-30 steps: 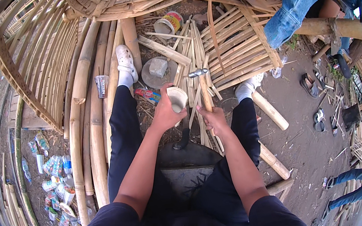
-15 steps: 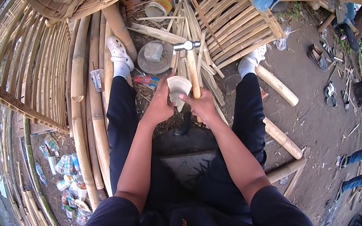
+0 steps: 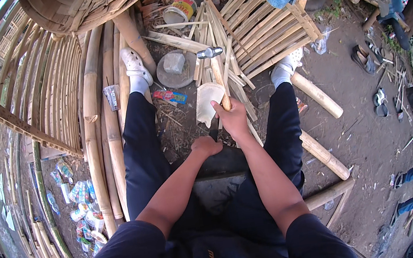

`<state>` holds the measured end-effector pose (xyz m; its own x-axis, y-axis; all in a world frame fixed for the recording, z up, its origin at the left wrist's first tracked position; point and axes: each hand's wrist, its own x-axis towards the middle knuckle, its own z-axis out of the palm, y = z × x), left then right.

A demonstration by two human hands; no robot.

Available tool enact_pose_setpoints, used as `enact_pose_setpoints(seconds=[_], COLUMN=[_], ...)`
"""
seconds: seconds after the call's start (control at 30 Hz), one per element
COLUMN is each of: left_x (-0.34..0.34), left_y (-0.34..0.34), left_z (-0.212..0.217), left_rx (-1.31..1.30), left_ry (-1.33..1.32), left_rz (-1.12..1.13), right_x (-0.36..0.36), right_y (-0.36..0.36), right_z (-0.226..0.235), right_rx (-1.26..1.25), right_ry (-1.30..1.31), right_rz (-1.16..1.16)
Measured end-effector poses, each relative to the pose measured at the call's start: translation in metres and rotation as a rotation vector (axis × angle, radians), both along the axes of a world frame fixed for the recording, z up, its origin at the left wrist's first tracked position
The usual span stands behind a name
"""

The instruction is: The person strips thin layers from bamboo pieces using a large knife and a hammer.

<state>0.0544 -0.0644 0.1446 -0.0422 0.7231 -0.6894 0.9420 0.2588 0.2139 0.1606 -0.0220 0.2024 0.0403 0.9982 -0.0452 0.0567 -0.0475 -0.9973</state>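
Observation:
My right hand (image 3: 234,119) is closed around the wooden handle of a hammer (image 3: 217,71), whose metal head points away from me. Its thumb also presses a pale, curved piece with a ragged lower edge (image 3: 209,102) against the handle; I cannot tell its material. Just below and to the left, my left hand (image 3: 207,146) is wrapped around a dark handle (image 3: 214,128). What that handle belongs to is hidden.
Split bamboo strips (image 3: 211,32) lie ahead, beside a slatted bamboo panel (image 3: 267,18). A grey block (image 3: 174,63) rests on a round slab (image 3: 162,74). Bamboo poles (image 3: 86,93) run along my left; cut lengths (image 3: 317,94) lie right. A plastic bucket (image 3: 176,15) lies tipped.
My left hand has let go of the pale piece, come down toward me and closed on the dark handle. My right hand keeps the hammer and the pale piece.

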Motion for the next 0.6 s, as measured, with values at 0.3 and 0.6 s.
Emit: enact_pose_setpoints(seconds=[0.3,0.6], left_x=[-0.015,-0.094], left_y=[0.006,0.025], left_z=[-0.022,0.097], left_rx=[0.230,0.047], left_ry=[0.006,-0.406], left_rz=[-0.040,0.107], right_x=[0.005,0.007], right_y=[0.002,0.019], right_z=[-0.018,-0.015], right_rx=[0.124,0.141], right_ry=[0.012,0.068], right_rz=[0.016,-0.022])
